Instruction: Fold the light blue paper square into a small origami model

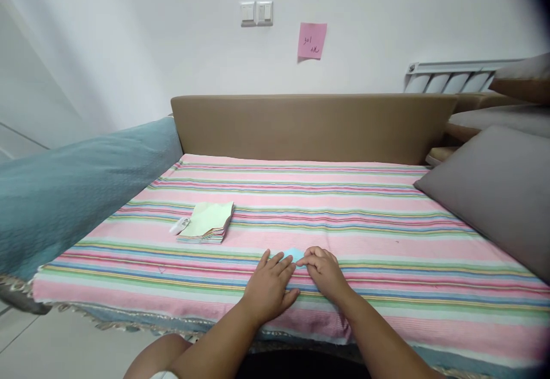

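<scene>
A small piece of light blue paper (294, 254) lies on the striped cloth (369, 241) between my hands, partly covered by fingers. My left hand (270, 287) rests palm down with its fingers spread, the tips at the paper's left and near side. At the paper's right side, my right hand (325, 271) has its fingers curled together in a pinch on the edge. Further off to the left sits a stack of coloured paper sheets (209, 220) with a pale green one on top. A small white wrapper or label (179, 226) pokes out beside the stack.
Brown sofa backrest (309, 129) runs along the far side. A teal-covered armrest (86, 172) bounds the left, and grey cushions (494, 190) pile up at right. On the wall are switches (256, 14) and a pink sticky note (312, 40) with handwriting.
</scene>
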A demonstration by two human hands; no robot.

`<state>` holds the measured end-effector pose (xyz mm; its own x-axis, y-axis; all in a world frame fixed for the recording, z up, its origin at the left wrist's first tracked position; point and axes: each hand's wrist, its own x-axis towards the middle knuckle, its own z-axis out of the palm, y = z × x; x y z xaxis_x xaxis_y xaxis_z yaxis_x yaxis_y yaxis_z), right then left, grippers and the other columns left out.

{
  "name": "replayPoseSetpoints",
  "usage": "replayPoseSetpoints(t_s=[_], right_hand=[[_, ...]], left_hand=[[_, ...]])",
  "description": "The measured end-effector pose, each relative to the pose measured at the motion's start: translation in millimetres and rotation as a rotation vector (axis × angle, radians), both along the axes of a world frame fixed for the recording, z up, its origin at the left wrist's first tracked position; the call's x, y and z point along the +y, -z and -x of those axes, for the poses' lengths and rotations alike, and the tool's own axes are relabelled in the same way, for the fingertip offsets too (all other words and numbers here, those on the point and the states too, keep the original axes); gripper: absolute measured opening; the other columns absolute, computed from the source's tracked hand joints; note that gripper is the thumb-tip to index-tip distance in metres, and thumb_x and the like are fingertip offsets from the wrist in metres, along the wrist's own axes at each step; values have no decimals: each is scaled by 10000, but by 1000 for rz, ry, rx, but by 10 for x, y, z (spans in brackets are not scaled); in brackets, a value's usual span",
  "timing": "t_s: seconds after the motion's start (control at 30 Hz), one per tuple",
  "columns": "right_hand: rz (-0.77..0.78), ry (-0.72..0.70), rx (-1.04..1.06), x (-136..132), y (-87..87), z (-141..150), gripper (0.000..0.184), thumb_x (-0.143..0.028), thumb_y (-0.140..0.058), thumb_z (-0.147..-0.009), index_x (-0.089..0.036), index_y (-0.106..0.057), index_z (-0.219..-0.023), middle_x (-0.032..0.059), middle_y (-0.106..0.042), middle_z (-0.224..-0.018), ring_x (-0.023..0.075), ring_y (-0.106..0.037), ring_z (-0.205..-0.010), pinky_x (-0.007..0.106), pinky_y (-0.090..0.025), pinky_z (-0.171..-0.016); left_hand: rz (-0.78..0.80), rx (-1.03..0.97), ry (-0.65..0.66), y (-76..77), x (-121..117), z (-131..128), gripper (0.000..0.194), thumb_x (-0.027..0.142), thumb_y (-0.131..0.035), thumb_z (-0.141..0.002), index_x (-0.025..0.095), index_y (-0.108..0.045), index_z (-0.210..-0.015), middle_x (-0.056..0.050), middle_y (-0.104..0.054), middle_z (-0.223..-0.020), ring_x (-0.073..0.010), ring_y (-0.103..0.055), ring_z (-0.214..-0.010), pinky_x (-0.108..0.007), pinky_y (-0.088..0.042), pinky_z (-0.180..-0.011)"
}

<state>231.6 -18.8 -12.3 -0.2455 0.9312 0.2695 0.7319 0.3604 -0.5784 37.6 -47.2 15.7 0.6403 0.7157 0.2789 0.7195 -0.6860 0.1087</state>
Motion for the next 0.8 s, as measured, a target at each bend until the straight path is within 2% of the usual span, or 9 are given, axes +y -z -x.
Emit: replayPoseSetpoints(t_s=[0.8], right_hand=[[3, 16, 18, -20, -51, 6, 380, -98, -454, -773, -357, -704, -896, -5, -609, -931, 171, -523, -922, 356, -335, -879]], left_hand=[[-4, 8, -15, -27, -9, -18, 482, 452, -492, -860, 220, -464, -1282, -61, -493, -1327, -269, -403, -1238, -499, -234, -1059]])
